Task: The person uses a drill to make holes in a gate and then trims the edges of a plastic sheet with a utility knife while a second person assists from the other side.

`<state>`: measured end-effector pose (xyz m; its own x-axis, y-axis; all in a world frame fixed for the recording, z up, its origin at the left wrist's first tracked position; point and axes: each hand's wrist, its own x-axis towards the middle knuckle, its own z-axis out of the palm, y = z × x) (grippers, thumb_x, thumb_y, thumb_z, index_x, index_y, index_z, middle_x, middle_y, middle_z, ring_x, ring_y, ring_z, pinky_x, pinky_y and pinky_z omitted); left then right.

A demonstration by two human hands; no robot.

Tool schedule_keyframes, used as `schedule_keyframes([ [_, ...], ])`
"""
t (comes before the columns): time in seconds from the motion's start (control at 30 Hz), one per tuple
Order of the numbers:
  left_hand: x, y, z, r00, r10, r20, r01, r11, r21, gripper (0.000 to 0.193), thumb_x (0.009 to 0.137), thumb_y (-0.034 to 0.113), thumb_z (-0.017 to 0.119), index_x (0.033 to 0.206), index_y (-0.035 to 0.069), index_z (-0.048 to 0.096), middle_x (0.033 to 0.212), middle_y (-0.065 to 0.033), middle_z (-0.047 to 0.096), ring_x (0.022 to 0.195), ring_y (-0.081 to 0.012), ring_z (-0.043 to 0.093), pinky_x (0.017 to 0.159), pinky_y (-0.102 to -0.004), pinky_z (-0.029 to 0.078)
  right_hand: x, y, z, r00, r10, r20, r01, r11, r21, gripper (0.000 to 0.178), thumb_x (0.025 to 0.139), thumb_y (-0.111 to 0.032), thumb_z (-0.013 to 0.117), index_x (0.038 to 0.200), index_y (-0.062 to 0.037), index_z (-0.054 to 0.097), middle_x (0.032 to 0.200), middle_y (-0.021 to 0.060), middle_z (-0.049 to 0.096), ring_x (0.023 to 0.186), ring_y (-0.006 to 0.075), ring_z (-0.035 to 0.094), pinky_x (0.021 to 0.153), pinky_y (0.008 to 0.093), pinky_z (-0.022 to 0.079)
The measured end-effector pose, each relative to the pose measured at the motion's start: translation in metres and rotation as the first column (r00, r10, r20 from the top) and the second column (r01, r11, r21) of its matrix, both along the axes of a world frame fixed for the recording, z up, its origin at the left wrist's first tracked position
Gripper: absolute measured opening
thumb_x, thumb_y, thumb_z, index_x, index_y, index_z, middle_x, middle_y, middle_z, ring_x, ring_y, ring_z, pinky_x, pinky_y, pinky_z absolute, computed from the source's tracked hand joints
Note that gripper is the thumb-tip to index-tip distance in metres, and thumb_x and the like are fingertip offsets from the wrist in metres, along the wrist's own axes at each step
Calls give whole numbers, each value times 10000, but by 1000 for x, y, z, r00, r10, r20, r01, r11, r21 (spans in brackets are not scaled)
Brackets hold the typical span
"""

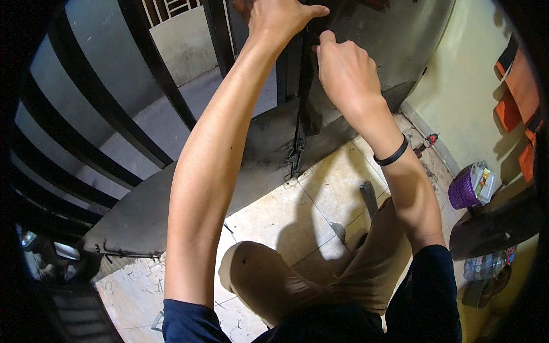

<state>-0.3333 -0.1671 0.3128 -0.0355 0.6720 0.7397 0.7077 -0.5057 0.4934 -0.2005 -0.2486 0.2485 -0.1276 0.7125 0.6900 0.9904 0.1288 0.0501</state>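
Gate latch (306,34), dark metal, sits high on the black gate's (269,137) edge, both arms raised to it. Left hand (280,17) curls over its top; right hand (343,68) pinches it in a narrow grip. A purple basket (464,191) stands by the yellow wall (463,86).

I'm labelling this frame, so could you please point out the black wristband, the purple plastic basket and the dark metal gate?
Black wristband (392,155): head view, on the band's outer curve.
Purple plastic basket (461,191): head view, on its side wall.
Dark metal gate (366,40): head view, on its sheet panel.
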Motion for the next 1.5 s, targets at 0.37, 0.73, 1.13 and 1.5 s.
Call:
schedule_keyframes([
  [0.37, -3, 1, -5, 1000, 26, -15, -26, 1000, 10, 770, 717, 452, 1009, 1069, -125, 641, 1105, -351, 722, 1071, -459, 742, 889, -510, 594, -20, 18, -100, 992, -1, -130, -40, 950, -310, 196, 997, -93, 599, 1037, 12, 759, 1005, 265, 786, 960, 401, 800, 825, 483, 661],
  [0.73, 2, 14, -22, 997, 4, -82, 13, 980, 199, 863, 718, 634, 978, 985, -116, 645, 832, -253, 737, 775, -361, 770, 756, -452, 623, 76, -88, -90, 909, 95, -405, -193, 959, -210, 309, 1076, -316, 686, 997, -28, 606, 694, 211, 685, 653, 453, 702, 625, 536, 560],
  [1.13, 40, -10, -80, 981, 177, 84, -186, 977, 101, 1176, 702, 525, 1031, 1448, -171, 446, 1265, -370, 694, 1172, -437, 732, 1060, -477, 562, 135, -89, -111, 663, -46, -747, -276, 913, -301, 409, 983, -394, 820, 978, -35, 625, 660, 151, 623, 582, 384, 638, 600, 452, 504],
  [1.5, 38, 1, -84, 974, 0, 226, -8, 999, 34, 763, 753, 332, 1018, 1301, -55, 654, 1185, -204, 784, 1084, -305, 769, 1001, -398, 581, 140, -56, -124, 581, -28, -813, -358, 889, -286, 414, 959, -389, 844, 991, -28, 644, 652, 136, 637, 553, 328, 634, 594, 434, 503],
])
